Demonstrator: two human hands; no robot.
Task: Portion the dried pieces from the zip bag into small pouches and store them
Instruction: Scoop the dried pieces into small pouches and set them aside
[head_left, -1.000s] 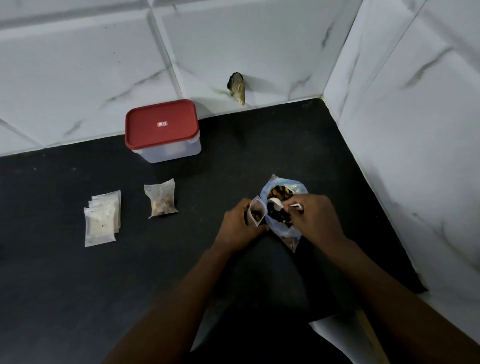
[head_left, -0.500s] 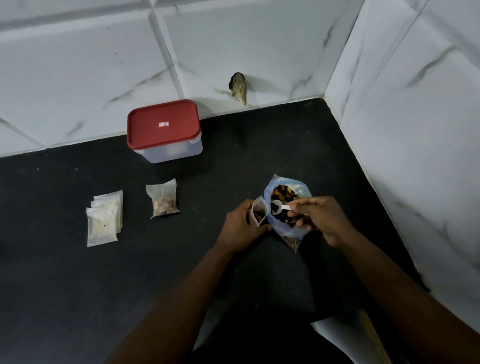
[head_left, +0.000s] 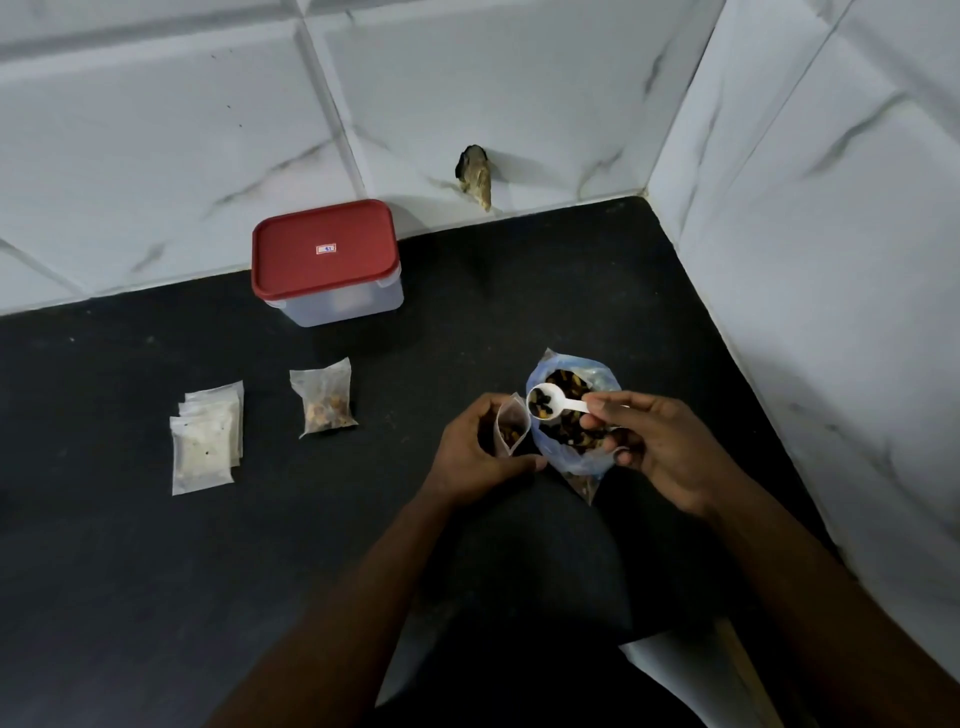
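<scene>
At the far left a stack of flat pouches (head_left: 208, 436) looks unfilled, and to its right one filled pouch (head_left: 324, 397) lies in front of the red-lidded container (head_left: 327, 260), its lid on, so I judge portioning only begun and storing undone. Further right, the left hand (head_left: 478, 447) curls round an open pouch (head_left: 511, 423) that is already part full. The right hand (head_left: 660, 447) pinches a white spoon (head_left: 558, 408) loaded with dried pieces over the zip bag (head_left: 576, 460), which stands beside that pouch on the black countertop (head_left: 156, 571), in a corner of white marbled wall tiles (head_left: 519, 78).
</scene>
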